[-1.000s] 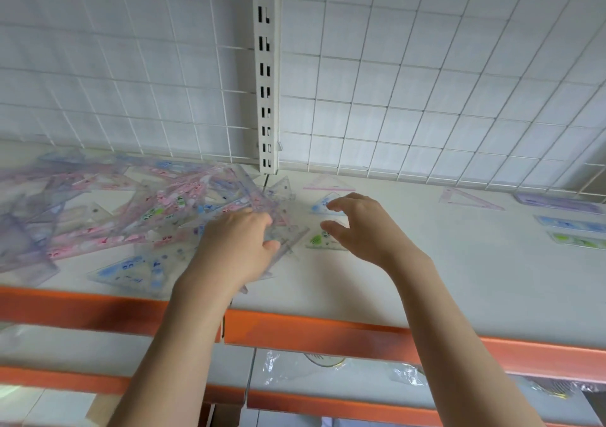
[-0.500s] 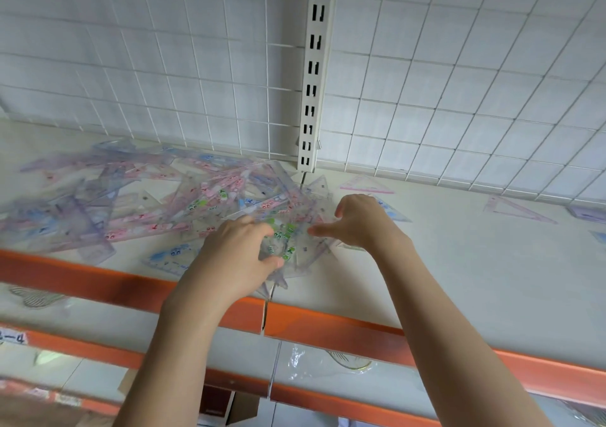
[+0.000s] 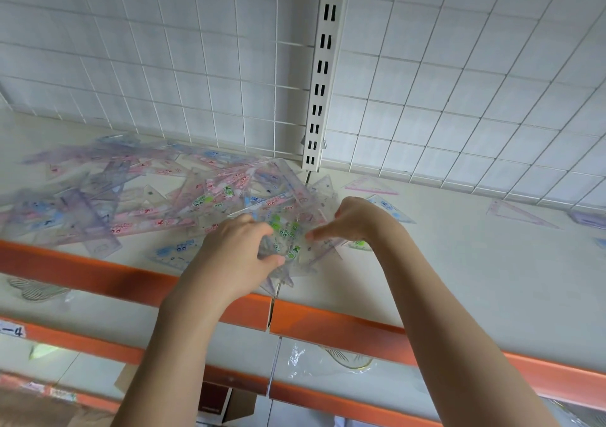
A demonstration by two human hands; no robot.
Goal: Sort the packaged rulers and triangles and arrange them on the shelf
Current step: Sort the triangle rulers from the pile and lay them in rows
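A jumbled pile of clear packaged rulers and triangles (image 3: 131, 193) with pink, blue and purple print covers the left of the white shelf (image 3: 459, 279). At the pile's right end my left hand (image 3: 236, 249) grips a small stack of clear triangle packs (image 3: 288, 241) with green print, tilted near the front edge. My right hand (image 3: 354, 220) pinches the right side of the same stack. Single packs lie apart on the right: a pink triangle (image 3: 370, 185), a blue triangle (image 3: 390, 208), a purple triangle (image 3: 521, 213) and a green one (image 3: 359, 245) partly under my right wrist.
An orange lip (image 3: 328, 321) runs along the shelf front. A white wire grid (image 3: 196, 65) with a slotted upright (image 3: 321, 82) closes the back. A purple ruler pack (image 3: 587, 218) lies at the far right. The lower shelf (image 3: 344, 361) holds other bagged items.
My right hand moved left from the lone triangles and took hold of the stack in my left hand. The view shifted left and nearer. Little has moved in the last half second.
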